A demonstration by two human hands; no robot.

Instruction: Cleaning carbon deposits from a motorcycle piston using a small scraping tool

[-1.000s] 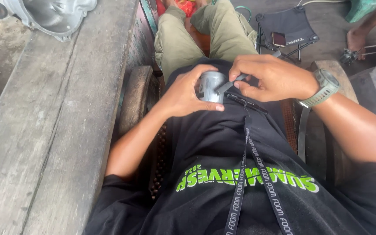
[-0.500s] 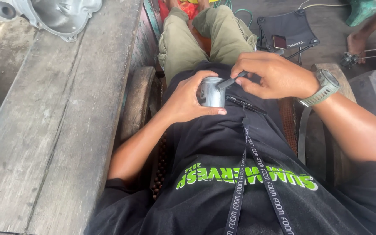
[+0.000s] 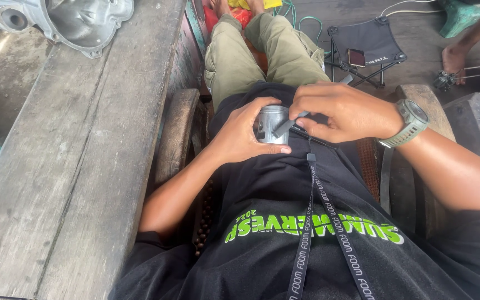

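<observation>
Left hand [image 3: 240, 139] is cupping a small metal cylinder [image 3: 271, 123] against the belly, fingers wrapped around its far side and thumb running under it, so it is braced on the black shirt [image 3: 284, 183] and not rolling. Right hand [image 3: 345, 111] is pinching a thin metal tool [image 3: 293, 122], tip slanting down onto the cylinder's side just right of the left fingertips; the other end is poking out past the knuckles. Both hands are clenched on their things, neither is free. Holding in the lap is keeping the part steady and close to the eyes. A wristwatch [image 3: 412, 119] is sitting on the right wrist. A wooden bench [image 3: 73, 166] is lying left of the grip, a grey metal casing [image 3: 68, 22] on its far end, well apart. A folding stool [image 3: 365, 44] is standing beyond the right hand.
</observation>
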